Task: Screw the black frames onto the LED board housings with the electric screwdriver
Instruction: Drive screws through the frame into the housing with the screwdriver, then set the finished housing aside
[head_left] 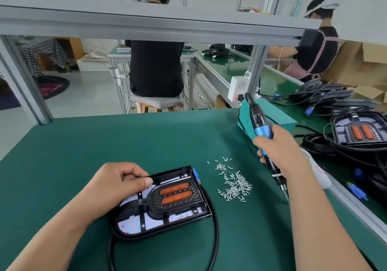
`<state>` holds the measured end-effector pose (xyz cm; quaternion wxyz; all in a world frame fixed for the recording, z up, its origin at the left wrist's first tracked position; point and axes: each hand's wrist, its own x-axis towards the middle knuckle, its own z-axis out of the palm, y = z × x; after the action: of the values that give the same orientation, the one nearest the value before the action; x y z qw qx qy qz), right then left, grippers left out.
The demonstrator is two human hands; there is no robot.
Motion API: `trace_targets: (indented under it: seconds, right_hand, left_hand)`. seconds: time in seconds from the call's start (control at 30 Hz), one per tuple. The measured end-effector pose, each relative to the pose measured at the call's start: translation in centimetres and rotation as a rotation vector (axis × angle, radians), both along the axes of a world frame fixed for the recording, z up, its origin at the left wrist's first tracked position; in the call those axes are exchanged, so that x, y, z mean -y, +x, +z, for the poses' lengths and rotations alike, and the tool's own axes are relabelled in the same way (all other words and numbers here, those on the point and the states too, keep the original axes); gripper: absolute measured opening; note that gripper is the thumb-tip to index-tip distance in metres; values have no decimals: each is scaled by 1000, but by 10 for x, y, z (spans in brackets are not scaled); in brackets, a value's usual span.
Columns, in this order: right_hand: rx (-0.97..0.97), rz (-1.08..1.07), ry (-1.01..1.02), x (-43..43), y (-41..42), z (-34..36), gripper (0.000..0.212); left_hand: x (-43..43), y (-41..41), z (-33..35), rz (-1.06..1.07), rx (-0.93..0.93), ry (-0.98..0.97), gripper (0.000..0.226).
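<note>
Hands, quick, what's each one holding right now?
Left hand: grips the LED board housing at its corner.
Right hand: grips the electric screwdriver.

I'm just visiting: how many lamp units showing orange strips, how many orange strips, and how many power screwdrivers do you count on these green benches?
LED board housings showing orange strips: 2
Orange strips: 4, two per housing
Electric screwdriver: 1
Total: 7; the loose screws are too many to count.

no legible text, faint red print on cardboard box (361, 67) well beyond right grip (279, 145), too blurred to read
</note>
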<state>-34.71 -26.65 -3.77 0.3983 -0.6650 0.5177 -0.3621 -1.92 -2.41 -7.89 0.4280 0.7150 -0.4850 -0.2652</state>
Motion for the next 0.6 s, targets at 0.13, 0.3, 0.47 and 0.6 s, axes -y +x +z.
trace_targets:
  seconds: [0.13, 0.3, 0.47, 0.6]
  right_hand:
    - [-314, 32, -71, 4, 1, -10, 23]
    - [-594, -21, -183, 7, 10, -24, 38]
    - [-752, -48, -266, 4, 16, -27, 54]
    - [-855, -23, -299, 3, 17, -27, 50]
  left_hand:
    - [-1, -1, 1, 2, -8, 10, 10]
    - [-1, -1, 3, -2, -22, 7, 9]
    - [-2, -1, 4, -9, -24, 28, 9]
    - [-2, 0, 4, -12, -19, 34, 7]
